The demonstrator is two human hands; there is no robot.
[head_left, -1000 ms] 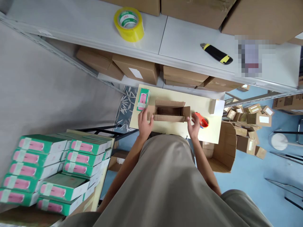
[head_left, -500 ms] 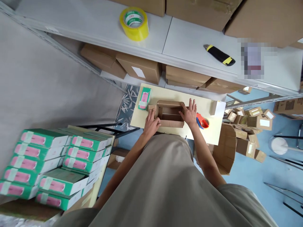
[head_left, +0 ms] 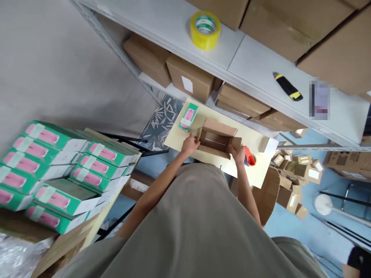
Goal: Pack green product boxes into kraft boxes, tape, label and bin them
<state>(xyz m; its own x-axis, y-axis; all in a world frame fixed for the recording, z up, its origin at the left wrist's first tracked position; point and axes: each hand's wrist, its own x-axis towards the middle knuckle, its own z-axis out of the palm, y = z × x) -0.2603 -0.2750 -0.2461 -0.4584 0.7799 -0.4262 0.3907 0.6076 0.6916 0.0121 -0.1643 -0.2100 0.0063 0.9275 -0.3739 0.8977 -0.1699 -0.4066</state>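
Observation:
A small open-topped cardboard box [head_left: 218,124] lies on the cream table [head_left: 249,173] in front of me, its flaps standing out at the top. My left hand [head_left: 190,145] is closed on its left end, fingers bent at the edge. At the right end, my right hand [head_left: 238,155] pinches the wall beside a raised flap. A green box with a pink picture [head_left: 188,116] stands beyond my left hand. Just right of my right hand sits a red-orange tape dispenser [head_left: 249,156]. The inside of the cardboard box shows bare brown board.
A shelf above holds yellow tape [head_left: 205,31], a utility knife [head_left: 288,87] and large cartons. Stacked green boxes [head_left: 53,197] stand at my left. A white box [head_left: 268,146] is on the table's right end; several small cartons [head_left: 295,189] lie on the blue floor.
My right hand has gone from spread fingers to gripping the box's right end. My left fingers have curled at the left end. The flaps now stand out more, and the view has turned.

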